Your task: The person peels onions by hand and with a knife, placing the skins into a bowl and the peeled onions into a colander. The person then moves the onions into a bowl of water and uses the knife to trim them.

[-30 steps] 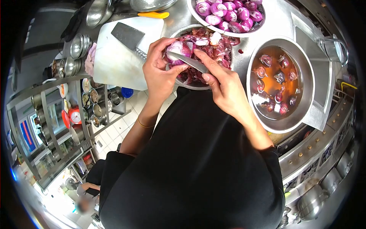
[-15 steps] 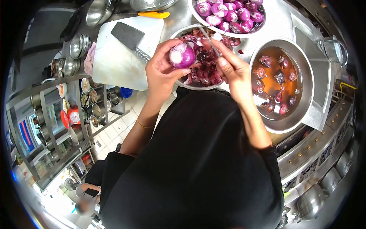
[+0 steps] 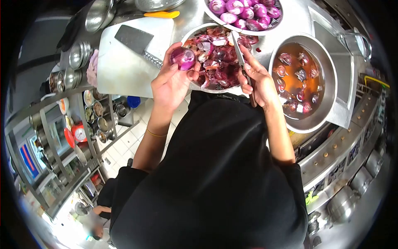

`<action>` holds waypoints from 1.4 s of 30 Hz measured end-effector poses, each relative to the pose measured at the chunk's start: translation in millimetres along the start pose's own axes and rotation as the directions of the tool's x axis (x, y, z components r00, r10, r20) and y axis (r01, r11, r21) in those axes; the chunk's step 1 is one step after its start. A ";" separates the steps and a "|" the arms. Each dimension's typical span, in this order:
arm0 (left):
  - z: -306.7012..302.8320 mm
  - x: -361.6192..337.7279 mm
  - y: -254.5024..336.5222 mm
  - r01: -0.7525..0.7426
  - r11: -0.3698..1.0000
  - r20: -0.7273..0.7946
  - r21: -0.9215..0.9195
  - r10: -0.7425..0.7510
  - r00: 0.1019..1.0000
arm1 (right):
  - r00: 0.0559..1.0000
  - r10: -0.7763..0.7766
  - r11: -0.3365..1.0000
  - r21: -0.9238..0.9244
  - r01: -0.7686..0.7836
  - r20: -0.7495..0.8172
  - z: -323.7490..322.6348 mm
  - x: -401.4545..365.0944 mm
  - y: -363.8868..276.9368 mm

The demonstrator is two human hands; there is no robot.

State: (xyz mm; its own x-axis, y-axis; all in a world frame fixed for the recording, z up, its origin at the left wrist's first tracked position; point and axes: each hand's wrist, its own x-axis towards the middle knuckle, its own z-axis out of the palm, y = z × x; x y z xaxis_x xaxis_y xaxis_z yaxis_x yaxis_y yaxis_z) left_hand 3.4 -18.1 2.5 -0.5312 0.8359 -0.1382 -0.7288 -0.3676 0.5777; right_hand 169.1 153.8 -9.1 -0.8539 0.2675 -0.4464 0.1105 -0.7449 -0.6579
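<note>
My left hand (image 3: 168,85) is closed round a red onion (image 3: 181,59), purple and glossy, above the left side of a metal bowl (image 3: 193,30). That bowl holds dark red onion skins (image 3: 219,62). In my right hand (image 3: 262,81) is a small knife (image 3: 241,56) with a dark handle, its blade pointing away from me over the bowl's right side. The blade and the onion are apart. Peeled red onions (image 3: 248,11) fill a colander (image 3: 280,23) just beyond the bowl.
To the right, a large metal basin (image 3: 331,79) has unpeeled onions floating in brownish water. A cleaver (image 3: 134,39) lies on a white cutting board (image 3: 120,74) to the left, with a yellow-handled tool (image 3: 162,14) behind it. Another person (image 3: 101,211) is at lower left.
The onion has turned in my left hand, which moved slightly left. My right hand has tilted the knife more upright and its handle now shows. The view has shifted a little.
</note>
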 end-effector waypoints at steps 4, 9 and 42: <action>-9.6 28.2 15.0 0.019 0.993 0.087 0.119 -0.030 0.996 | 0.986 -0.129 0.991 -0.036 0.125 -0.106 7.5 -20.5 -9.3; 1.6 104.0 21.8 -0.128 0.694 0.175 0.709 0.003 0.985 | 0.963 -0.141 0.933 -0.356 0.051 -0.230 2.0 -26.7 7.6; 163.4 139.9 -322.7 -0.311 -0.628 0.148 0.714 -0.300 0.943 | 0.629 -0.663 0.366 -0.909 -0.200 -0.406 -275.7 -308.1 -109.7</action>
State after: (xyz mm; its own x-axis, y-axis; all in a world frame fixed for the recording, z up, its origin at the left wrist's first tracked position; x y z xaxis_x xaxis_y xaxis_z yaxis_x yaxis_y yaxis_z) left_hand 235.0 284.1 -71.8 -0.2187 0.9582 -0.1846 0.9311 0.2615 0.2544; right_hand 560.3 321.5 33.5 -0.4039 0.9104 -0.0903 0.6735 0.2290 -0.7028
